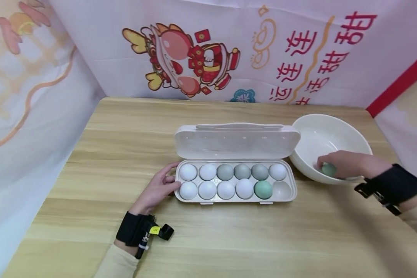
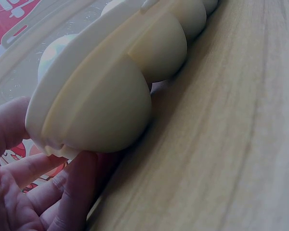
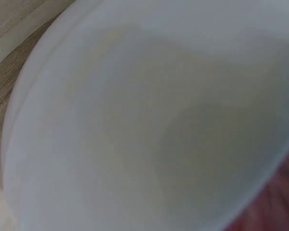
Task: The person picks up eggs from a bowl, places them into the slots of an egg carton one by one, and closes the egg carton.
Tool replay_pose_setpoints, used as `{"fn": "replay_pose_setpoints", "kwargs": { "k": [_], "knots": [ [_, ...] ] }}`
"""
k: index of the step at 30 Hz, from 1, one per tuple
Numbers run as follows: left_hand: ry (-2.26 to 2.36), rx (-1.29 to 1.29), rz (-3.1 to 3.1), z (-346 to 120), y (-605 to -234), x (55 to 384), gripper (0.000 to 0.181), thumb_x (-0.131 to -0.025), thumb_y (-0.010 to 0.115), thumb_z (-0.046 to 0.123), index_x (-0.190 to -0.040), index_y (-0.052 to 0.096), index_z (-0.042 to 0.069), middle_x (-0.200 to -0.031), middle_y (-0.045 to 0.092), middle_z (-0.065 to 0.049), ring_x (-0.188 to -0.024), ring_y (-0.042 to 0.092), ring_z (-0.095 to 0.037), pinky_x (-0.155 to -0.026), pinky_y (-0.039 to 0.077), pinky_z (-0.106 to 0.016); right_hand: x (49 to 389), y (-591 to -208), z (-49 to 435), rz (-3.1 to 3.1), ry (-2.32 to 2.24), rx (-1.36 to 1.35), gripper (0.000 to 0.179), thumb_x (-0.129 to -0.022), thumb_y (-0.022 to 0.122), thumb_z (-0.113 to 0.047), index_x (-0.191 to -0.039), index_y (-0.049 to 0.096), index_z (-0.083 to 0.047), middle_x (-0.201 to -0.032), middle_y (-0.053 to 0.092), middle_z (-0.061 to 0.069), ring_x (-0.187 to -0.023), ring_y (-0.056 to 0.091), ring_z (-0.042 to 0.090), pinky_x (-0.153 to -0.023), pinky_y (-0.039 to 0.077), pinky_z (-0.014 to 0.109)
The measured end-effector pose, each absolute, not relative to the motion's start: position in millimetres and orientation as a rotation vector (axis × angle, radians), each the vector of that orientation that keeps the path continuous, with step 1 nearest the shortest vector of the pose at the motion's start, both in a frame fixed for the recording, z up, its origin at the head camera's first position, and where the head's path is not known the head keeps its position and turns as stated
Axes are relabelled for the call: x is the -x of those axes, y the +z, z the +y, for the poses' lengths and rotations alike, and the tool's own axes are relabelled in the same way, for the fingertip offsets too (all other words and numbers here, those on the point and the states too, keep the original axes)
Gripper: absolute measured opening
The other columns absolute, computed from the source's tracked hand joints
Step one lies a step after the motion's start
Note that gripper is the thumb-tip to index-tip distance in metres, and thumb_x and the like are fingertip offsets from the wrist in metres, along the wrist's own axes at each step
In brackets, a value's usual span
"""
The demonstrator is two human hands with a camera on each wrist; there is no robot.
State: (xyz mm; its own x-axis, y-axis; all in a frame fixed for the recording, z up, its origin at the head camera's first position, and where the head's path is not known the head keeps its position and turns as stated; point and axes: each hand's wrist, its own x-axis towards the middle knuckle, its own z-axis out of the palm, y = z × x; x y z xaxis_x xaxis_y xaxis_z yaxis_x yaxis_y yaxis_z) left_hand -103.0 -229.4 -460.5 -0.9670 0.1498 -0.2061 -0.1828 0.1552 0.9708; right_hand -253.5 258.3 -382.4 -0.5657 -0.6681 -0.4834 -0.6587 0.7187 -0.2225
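Observation:
An egg box (image 1: 208,200) of pale plastic lies on the table, its clear lid (image 1: 238,143) raised at the back. Several white and grey-green eggs sit in its two rows, with one green egg (image 1: 263,189) in front; the front right cup (image 1: 282,191) holds no egg. My left hand (image 1: 158,190) grips the box's left end, and the left wrist view shows the thumb at the rim and fingers (image 2: 79,190) against the underside. Inside the white bowl (image 1: 330,127), at its near side, my right hand (image 1: 347,164) holds another green egg (image 1: 329,169).
The bowl stands at the right, close beside the box's lid. A wooden table (image 1: 229,239) carries everything. Behind it hangs a printed cloth (image 1: 100,42) with a cartoon figure and red characters, and more cloth drapes down the left side.

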Motion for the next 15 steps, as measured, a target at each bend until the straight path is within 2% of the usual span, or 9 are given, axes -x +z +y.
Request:
{"fn": "replay_pose_setpoints", "kwargs": {
  "k": [8, 15],
  "knots": [
    [1.858, 0.083, 2.195, -232.2, -459.7, 100.0, 0.061, -0.088, 0.054, 0.002, -0.142, 0.028, 0.012, -0.11, 0.059, -0.033, -0.089, 0.062, -0.02, -0.07, 0.053, -0.027, 262.9, -372.1, 246.2, 2.298, 0.048, 0.98, 0.028, -0.075, 0.061, 0.004, -0.093, 0.054, -0.017, -0.077, 0.053, 0.005, -0.071, 0.048, 0.02, -0.061, 0.038, 0.031],
    [1.848, 0.041, 2.18, -224.9, -459.2, 106.5, 0.06, -0.089, 0.054, 0.004, -0.143, 0.028, 0.012, -0.113, 0.057, -0.036, -0.089, 0.062, -0.019, -0.07, 0.053, -0.026, 261.7, -365.8, 257.5, 2.276, 0.033, 0.919, 0.031, -0.072, 0.059, 0.006, -0.094, 0.055, -0.015, -0.081, 0.052, 0.006, -0.072, 0.048, 0.021, -0.059, 0.039, 0.029]
  ]
}}
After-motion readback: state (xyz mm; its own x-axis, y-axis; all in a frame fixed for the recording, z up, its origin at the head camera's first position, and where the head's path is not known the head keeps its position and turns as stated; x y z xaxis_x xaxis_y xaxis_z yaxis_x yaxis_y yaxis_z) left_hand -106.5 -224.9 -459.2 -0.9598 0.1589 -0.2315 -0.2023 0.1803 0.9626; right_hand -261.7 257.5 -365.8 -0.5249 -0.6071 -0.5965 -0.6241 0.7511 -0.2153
